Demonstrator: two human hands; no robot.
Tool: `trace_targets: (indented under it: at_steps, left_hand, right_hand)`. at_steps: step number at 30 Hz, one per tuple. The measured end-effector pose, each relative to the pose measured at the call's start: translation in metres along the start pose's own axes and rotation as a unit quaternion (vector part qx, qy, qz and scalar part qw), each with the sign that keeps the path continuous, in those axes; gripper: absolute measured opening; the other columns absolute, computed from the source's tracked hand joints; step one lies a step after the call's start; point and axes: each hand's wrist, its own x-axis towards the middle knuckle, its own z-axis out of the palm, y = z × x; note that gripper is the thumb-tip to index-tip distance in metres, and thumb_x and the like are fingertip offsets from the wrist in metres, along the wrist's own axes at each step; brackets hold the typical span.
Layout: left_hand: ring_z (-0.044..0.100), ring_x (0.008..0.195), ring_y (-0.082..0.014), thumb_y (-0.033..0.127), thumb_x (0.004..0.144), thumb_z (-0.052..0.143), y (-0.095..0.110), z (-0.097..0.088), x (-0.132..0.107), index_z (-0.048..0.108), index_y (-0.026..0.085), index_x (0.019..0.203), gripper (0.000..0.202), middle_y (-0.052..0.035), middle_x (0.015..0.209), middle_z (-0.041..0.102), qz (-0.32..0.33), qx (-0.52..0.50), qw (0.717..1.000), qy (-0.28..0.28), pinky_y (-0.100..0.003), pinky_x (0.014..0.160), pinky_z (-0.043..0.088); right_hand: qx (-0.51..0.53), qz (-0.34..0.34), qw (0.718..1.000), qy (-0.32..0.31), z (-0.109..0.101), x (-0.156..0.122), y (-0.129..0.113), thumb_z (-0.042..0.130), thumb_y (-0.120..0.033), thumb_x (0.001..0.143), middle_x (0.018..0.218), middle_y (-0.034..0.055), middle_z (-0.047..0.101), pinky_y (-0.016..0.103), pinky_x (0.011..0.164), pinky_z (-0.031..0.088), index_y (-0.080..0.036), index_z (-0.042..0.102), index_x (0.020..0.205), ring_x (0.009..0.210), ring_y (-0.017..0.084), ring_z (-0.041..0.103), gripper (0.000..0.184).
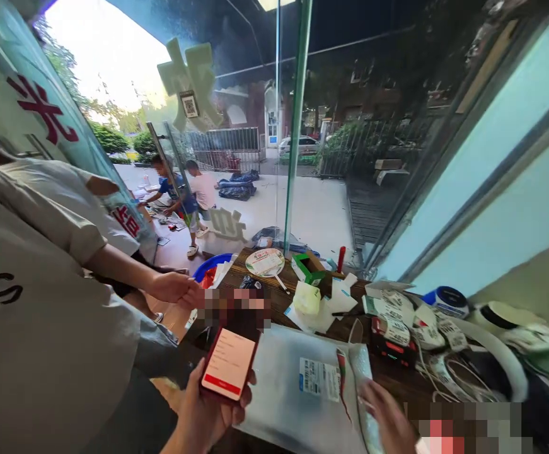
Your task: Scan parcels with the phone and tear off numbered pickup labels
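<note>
My left hand (pixel 205 416) is low in the middle and closed round a red phone (pixel 228 364) with a lit white and red screen. Right of the phone, a grey plastic parcel (pixel 293 384) with a printed label (pixel 319 378) lies on the wooden counter (pixel 283 301). My right hand (pixel 385 419) grips the parcel's rolled right edge, fingers curled over it. Another person's hand (pixel 173 287) reaches in from the left above the phone and holds a blurred object.
Two people in pale shirts stand close on the left. The counter holds a round fan (pixel 265 260), a green box (pixel 306 268), papers, label rolls (pixel 397 312), cables and a tape roll (pixel 447 299). Glass panes rise behind, with people crouching on the pavement outside.
</note>
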Motion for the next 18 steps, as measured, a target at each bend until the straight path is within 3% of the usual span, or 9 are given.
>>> trace_targets:
  at_steps: [2, 4, 5, 6, 7, 11, 15, 18]
  left_hand:
    - [0.057, 0.081, -0.0177, 0.059, 0.090, 0.029, -0.030, 0.014, 0.004, 0.061, 0.016, 0.121, 0.062, -0.0161, 0.110, 0.058, -0.011, -0.012, 0.998, -0.060, -0.023, 0.060, 0.046]
    - [0.058, 0.086, -0.0211, 0.059, 0.090, 0.028, -0.053, 0.025, 0.008, 0.059, 0.015, 0.122, 0.062, -0.0164, 0.112, 0.058, -0.018, -0.020, 0.994, -0.102, -0.026, 0.062, 0.049]
    - [0.058, 0.089, -0.0224, 0.057, 0.091, 0.029, -0.062, 0.029, 0.010, 0.060, 0.016, 0.122, 0.060, -0.0154, 0.112, 0.059, -0.025, -0.024, 0.993, -0.112, -0.028, 0.064, 0.050]
    - [0.059, 0.091, -0.0233, 0.055, 0.092, 0.029, -0.068, 0.031, 0.011, 0.060, 0.018, 0.121, 0.056, -0.0136, 0.111, 0.060, -0.033, -0.031, 0.992, -0.114, -0.030, 0.067, 0.051]
    - [0.059, 0.092, -0.0236, 0.052, 0.093, 0.029, -0.073, 0.033, 0.011, 0.061, 0.020, 0.121, 0.053, -0.0116, 0.110, 0.061, -0.040, -0.037, 0.992, -0.112, -0.032, 0.069, 0.051]
    - [0.061, 0.092, -0.0242, 0.049, 0.093, 0.031, -0.080, 0.035, 0.007, 0.063, 0.023, 0.118, 0.048, -0.0085, 0.110, 0.062, -0.056, -0.033, 0.994, -0.085, -0.034, 0.070, 0.052]
    - [0.062, 0.091, -0.0222, 0.053, 0.091, 0.037, -0.082, 0.039, 0.000, 0.064, 0.025, 0.118, 0.047, -0.0078, 0.110, 0.063, -0.065, -0.040, 0.996, -0.044, -0.031, 0.071, 0.052]
    - [0.062, 0.090, -0.0195, 0.058, 0.088, 0.038, -0.084, 0.040, -0.004, 0.065, 0.024, 0.116, 0.051, -0.0081, 0.108, 0.064, -0.081, -0.050, 0.994, -0.050, -0.028, 0.074, 0.051]
  right_hand:
    - [0.080, 0.052, 0.989, -0.116, 0.006, -0.033, -0.014, 0.064, -0.079, 0.044, 0.097, 0.0192, 0.064, 0.038, 0.071, 0.050, -0.014, 0.067, 0.094, 0.088, 0.030, 0.062, 0.082]
    - [0.166, 0.011, 0.959, -0.228, 0.026, -0.066, -0.032, 0.062, -0.075, 0.058, 0.107, 0.0163, 0.061, 0.032, 0.073, 0.050, -0.014, 0.059, 0.115, 0.093, 0.024, 0.060, 0.083]
    - [0.183, -0.009, 0.948, -0.262, 0.036, -0.079, -0.041, 0.055, -0.073, 0.069, 0.107, 0.0129, 0.061, 0.027, 0.061, 0.048, -0.017, 0.053, 0.124, 0.082, 0.019, 0.059, 0.079]
    - [0.180, 0.002, 0.949, -0.258, 0.044, -0.090, -0.049, 0.052, -0.069, 0.075, 0.094, 0.0087, 0.061, 0.021, 0.046, 0.037, -0.020, 0.050, 0.125, 0.068, 0.014, 0.055, 0.071]
    - [0.186, 0.009, 0.951, -0.249, 0.051, -0.098, -0.055, 0.053, -0.068, 0.075, 0.090, 0.0069, 0.060, 0.020, 0.046, 0.036, -0.019, 0.051, 0.122, 0.067, 0.013, 0.053, 0.068]
    - [0.205, 0.076, 0.954, -0.207, 0.052, -0.110, -0.061, 0.055, -0.078, 0.060, 0.114, 0.0089, 0.057, 0.022, 0.053, 0.044, -0.019, 0.049, 0.119, 0.096, 0.023, 0.055, 0.084]
    - [0.180, 0.096, 0.961, -0.185, 0.044, -0.111, -0.055, 0.057, -0.076, 0.056, 0.117, 0.0098, 0.056, 0.028, 0.058, 0.049, -0.018, 0.052, 0.119, 0.103, 0.028, 0.053, 0.085]
    - [0.165, 0.126, 0.969, -0.133, 0.042, -0.114, -0.057, 0.062, -0.074, 0.048, 0.122, 0.0116, 0.054, 0.033, 0.069, 0.051, -0.016, 0.055, 0.119, 0.108, 0.031, 0.050, 0.093]
